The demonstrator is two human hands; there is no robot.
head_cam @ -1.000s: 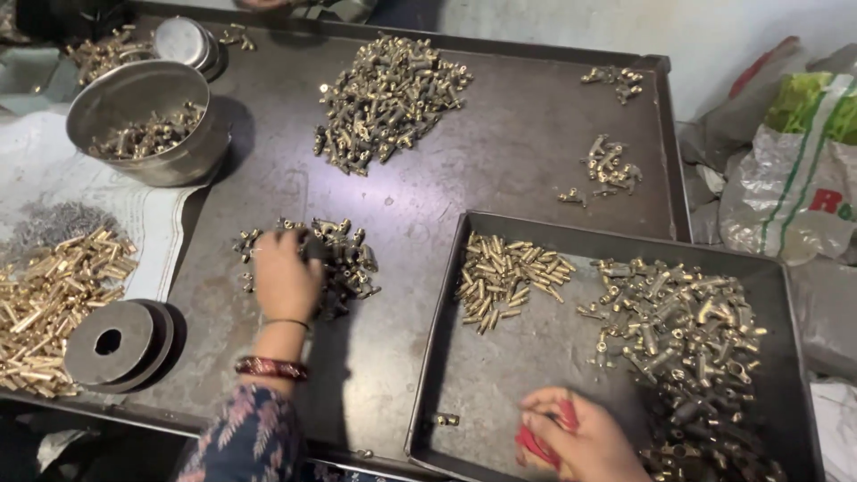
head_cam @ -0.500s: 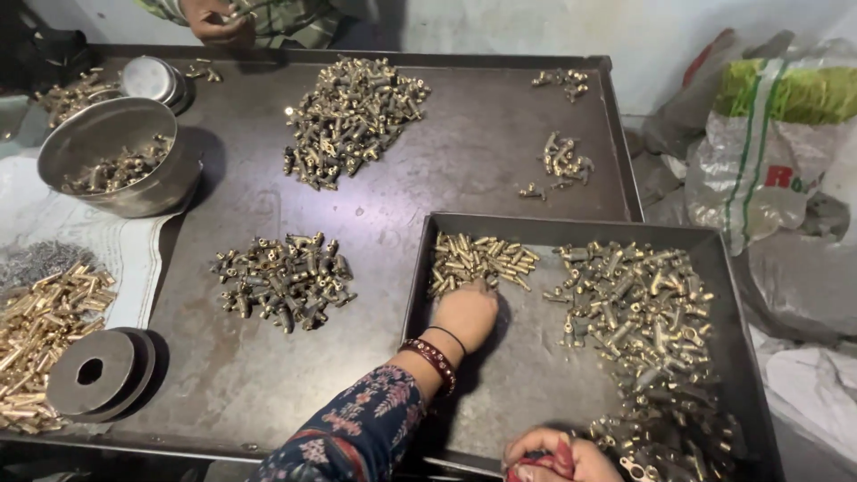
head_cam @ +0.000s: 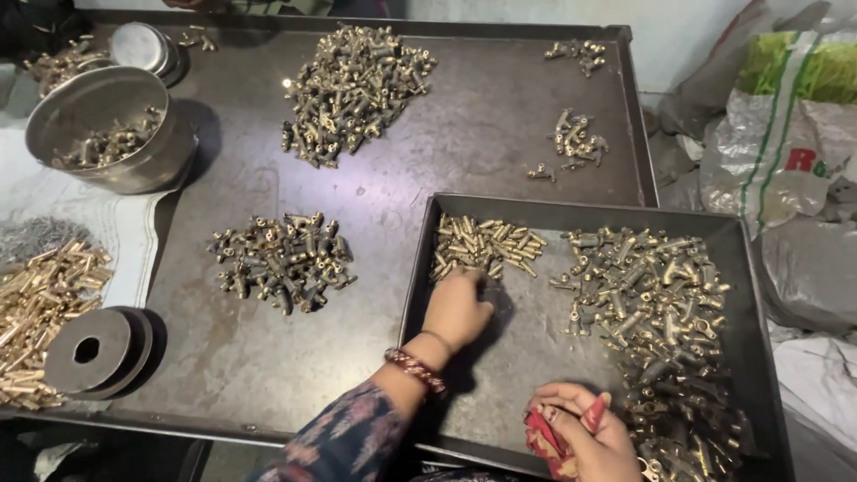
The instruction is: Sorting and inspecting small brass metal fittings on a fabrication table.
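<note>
Small heap of brass pins (head_cam: pixel 486 246) lies in tray's (head_cam: pixel 464 210) near-left corner.

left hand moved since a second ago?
Yes. The left hand went right, from the loose pile on the table into the dark tray, by its small brass pile.

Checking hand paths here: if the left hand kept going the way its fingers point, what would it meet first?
Most likely the small brass pile in the tray; the left hand already reaches its near edge.

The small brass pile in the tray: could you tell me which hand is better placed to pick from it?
Left, probably. The left hand already rests at the edge of the brass pile, while the right hand sits at the tray's near edge, closed around something red.
</note>
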